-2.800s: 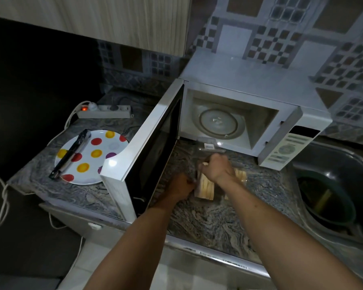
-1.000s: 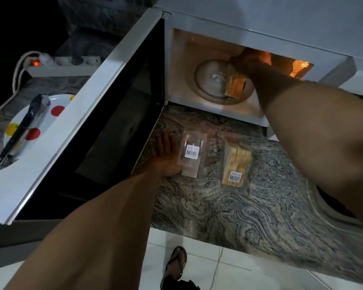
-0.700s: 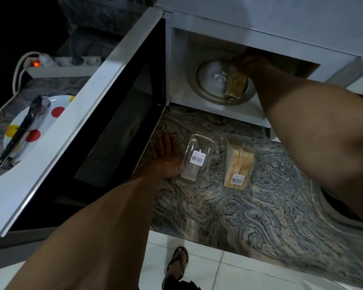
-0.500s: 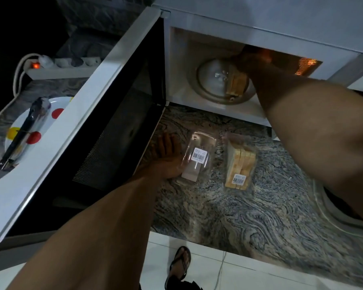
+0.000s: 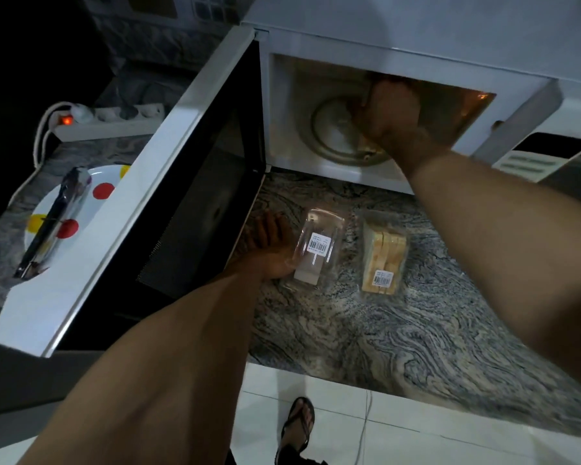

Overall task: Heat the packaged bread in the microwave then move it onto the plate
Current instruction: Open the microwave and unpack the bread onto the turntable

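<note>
The right hand (image 5: 391, 112) hides the bread inside the microwave (image 5: 416, 38); its grip is indeterminable. The door (image 5: 121, 209) covers part of the plate (image 5: 81, 209).

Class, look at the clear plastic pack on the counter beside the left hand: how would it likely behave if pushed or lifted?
The clear plastic pack looks nearly empty and thin-walled, so it is probably very light and would skid easily on the smooth stone counter. Its thin shell would likely flex under a firm squeeze. It lies flat, so tipping seems unlikely.
</note>
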`<act>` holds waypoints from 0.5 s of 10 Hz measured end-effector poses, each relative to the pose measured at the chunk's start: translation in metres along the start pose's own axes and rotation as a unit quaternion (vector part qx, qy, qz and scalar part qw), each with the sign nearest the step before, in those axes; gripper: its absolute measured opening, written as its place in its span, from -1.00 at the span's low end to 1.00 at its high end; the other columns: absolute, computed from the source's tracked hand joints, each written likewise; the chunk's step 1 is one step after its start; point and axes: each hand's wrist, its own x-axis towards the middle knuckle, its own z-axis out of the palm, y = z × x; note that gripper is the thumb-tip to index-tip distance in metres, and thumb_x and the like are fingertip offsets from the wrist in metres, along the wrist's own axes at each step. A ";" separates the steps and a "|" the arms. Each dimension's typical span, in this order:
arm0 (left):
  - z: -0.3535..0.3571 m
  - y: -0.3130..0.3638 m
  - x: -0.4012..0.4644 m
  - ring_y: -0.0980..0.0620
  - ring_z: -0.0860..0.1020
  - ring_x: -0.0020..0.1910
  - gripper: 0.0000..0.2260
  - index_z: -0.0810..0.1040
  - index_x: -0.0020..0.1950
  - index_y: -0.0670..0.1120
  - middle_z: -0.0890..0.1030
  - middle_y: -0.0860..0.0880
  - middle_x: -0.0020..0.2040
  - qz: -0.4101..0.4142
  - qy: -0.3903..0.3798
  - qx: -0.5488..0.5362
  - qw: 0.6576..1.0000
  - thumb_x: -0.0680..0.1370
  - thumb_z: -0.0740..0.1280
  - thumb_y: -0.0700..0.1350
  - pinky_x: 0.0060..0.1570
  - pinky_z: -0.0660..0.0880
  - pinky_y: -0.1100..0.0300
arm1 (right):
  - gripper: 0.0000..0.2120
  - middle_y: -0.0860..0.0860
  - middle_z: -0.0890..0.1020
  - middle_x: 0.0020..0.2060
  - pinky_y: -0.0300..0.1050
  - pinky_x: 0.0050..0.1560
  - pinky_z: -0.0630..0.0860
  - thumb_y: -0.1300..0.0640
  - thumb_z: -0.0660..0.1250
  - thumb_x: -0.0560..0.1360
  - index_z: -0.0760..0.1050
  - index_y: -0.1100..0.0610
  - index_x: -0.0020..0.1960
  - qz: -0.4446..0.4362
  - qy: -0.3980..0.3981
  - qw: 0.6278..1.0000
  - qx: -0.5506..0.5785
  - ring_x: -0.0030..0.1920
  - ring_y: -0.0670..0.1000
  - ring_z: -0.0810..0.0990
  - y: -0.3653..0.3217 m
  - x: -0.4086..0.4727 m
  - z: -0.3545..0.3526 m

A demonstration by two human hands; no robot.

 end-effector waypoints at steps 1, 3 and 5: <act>-0.006 0.002 -0.002 -0.30 -0.18 0.57 -0.35 -0.12 0.61 -0.18 -0.17 -0.27 0.59 0.005 -0.036 -0.022 0.999 0.67 0.00 0.17 0.51 -0.15 -0.23 | -0.47 0.23 0.60 0.19 0.04 0.13 0.53 -0.20 0.24 0.58 0.50 0.16 0.35 0.002 -0.036 0.998 0.056 0.16 0.26 0.59 -0.009 -0.040 -0.006; -0.006 0.005 -0.022 -0.25 -0.20 0.58 -0.43 -0.13 0.62 -0.13 -0.22 -0.19 0.60 -0.003 0.027 -0.084 0.996 0.69 0.02 0.01 0.50 -0.14 -0.25 | -0.31 0.19 0.37 0.44 0.03 0.30 0.43 -0.30 0.19 0.54 0.24 0.06 0.54 0.059 -0.168 0.971 0.161 0.36 0.24 0.44 -0.031 -0.131 -0.020; 0.000 -0.012 -0.025 -0.17 0.40 0.42 -0.65 0.52 0.38 -0.12 0.46 -0.18 0.43 -0.054 0.168 -0.391 0.903 0.63 0.22 -0.04 0.45 0.29 -0.03 | -0.21 0.18 0.34 0.48 0.07 0.33 0.39 -0.11 0.33 0.56 -0.02 0.08 0.60 0.148 -0.238 0.937 0.210 0.44 0.25 0.36 -0.038 -0.204 -0.009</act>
